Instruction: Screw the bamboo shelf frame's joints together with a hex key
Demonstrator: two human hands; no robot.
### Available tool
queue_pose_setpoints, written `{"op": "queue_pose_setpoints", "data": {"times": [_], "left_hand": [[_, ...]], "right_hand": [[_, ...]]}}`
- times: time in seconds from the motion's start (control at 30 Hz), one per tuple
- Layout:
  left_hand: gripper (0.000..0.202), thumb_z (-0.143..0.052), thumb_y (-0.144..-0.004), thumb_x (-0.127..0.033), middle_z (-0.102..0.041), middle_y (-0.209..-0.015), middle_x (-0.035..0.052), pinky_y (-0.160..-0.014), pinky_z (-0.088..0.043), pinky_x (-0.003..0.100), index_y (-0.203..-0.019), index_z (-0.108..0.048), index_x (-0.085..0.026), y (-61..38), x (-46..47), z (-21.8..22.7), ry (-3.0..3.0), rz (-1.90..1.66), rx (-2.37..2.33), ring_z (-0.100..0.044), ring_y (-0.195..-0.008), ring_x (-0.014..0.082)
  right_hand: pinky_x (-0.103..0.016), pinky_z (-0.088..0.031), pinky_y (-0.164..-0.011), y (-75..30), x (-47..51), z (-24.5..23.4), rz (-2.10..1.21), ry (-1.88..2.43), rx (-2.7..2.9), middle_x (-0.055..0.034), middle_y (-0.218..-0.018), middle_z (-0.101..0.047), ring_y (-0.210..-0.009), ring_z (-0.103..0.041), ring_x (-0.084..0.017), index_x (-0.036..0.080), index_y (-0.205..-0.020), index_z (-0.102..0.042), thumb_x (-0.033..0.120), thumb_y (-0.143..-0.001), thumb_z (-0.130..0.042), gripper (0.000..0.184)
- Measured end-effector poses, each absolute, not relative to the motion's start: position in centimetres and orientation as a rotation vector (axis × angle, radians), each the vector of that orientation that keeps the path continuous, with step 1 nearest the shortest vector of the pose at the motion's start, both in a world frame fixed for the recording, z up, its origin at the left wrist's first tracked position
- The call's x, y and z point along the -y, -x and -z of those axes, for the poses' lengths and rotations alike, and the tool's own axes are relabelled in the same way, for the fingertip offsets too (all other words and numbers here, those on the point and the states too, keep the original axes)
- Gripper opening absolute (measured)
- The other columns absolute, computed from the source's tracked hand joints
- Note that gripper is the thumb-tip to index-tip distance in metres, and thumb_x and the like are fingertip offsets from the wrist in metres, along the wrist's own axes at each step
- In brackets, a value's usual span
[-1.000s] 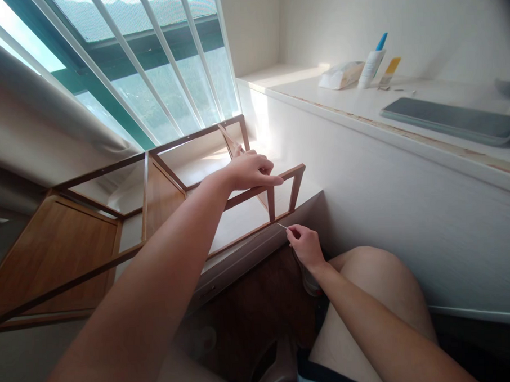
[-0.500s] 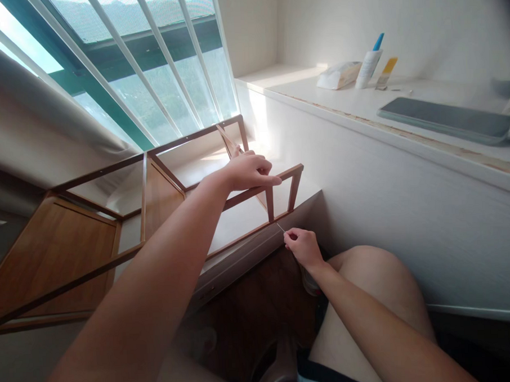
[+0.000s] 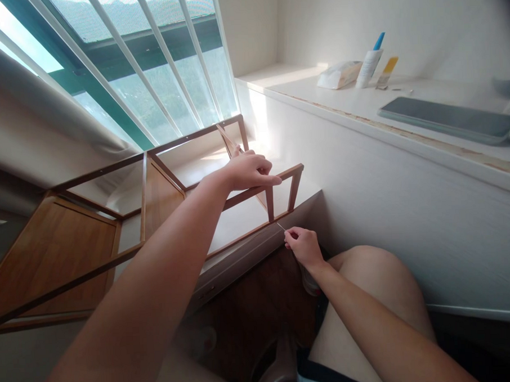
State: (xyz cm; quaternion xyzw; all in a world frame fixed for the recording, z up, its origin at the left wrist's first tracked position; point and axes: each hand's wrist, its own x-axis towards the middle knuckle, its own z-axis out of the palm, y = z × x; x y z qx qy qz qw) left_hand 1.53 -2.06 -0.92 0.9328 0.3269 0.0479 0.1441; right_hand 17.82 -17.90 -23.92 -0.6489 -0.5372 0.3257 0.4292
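Brown wood frame, w/ solid panels + open bays, sits atop a low cabinet below the barred window. L hand: positioned over the frame's upper rail toward its R end; thumb extended along the rail, remaining fingers part-curled; grip closure on rail can't be confirmed. R hand: thumb + index fingertip pinched together on a thin pale rod, other fingers folded in. Rod tip is at the lower rail, next to the foot of a short upright; contact unclear. Counter, R side: white packet, white bottle w/ blue nozzle, yellow-topped item and dark smartphone, phone nearest the front. R knee is adj. to R forearm.
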Motion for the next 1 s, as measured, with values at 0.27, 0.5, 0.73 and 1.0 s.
{"op": "queue_pose_setpoints", "data": {"times": [0.27,0.5,0.73,1.0], "left_hand": [[0.049,-0.052,-0.082,-0.063,-0.055,-0.071,0.0003,-0.115,0.000,0.058,-0.060,-0.049,-0.020,-1.6,2.3,0.7,-2.672,-0.125,-0.957,-0.049,-0.092,0.0239],[0.048,-0.054,-0.081,-0.063,-0.054,-0.069,-0.0002,-0.115,0.003,0.059,-0.061,-0.050,-0.020,-1.6,2.2,0.9,-2.675,-0.145,-0.965,-0.048,-0.093,0.0240],[0.046,-0.053,-0.082,-0.061,-0.055,-0.071,0.0000,-0.115,0.001,0.059,-0.061,-0.051,-0.020,-1.6,2.1,0.9,-2.681,-0.138,-0.957,-0.049,-0.094,0.0247],[0.045,-0.054,-0.082,-0.060,-0.055,-0.069,-0.0001,-0.115,0.000,0.058,-0.060,-0.050,-0.020,-1.5,2.1,0.9,-2.673,-0.153,-0.943,-0.050,-0.091,0.0237]], "right_hand": [[-0.029,-0.051,-0.057,-17.7,17.9,23.8,-0.805,1.639,1.356,-0.0048,-0.063,-0.071,-0.054,-0.068,-0.019,0.019,-0.072,-0.072,0.034,-0.087,-0.056,0.026],[-0.030,-0.051,-0.063,-17.3,18.1,23.4,-0.692,1.647,1.444,-0.0075,-0.064,-0.071,-0.063,-0.070,-0.023,0.021,-0.066,-0.070,0.033,-0.084,-0.059,0.024],[-0.030,-0.057,-0.051,-16.9,17.7,24.3,-1.075,1.524,1.113,-0.0072,-0.066,-0.071,-0.055,-0.069,-0.021,0.017,-0.073,-0.071,0.040,-0.082,-0.063,0.026],[-0.026,-0.057,-0.045,-17.0,17.3,24.2,-1.439,1.306,0.607,-0.0012,-0.057,-0.062,-0.047,-0.058,-0.012,0.014,-0.070,-0.070,0.034,-0.071,-0.075,0.021]]}}
